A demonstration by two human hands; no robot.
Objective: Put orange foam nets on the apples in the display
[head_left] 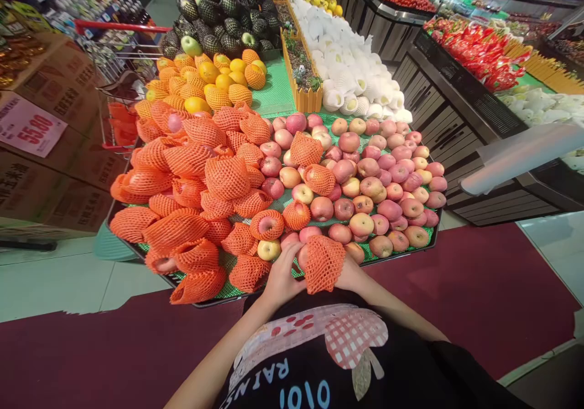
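My left hand is closed around a red apple at the front edge of the stand. An orange foam net sleeve sits against the apple's right side. My right hand has hold of the sleeve, which hides most of its fingers. How far the sleeve covers the apple, I cannot tell. Just beyond my hands lie bare red and yellow apples. To the left are piled apples in orange foam nets.
Oranges and dark-netted fruit are heaped behind. White-wrapped fruit lies past a small planter box. A shopping cart and cartons stand at left. A plastic bag roll juts out at right.
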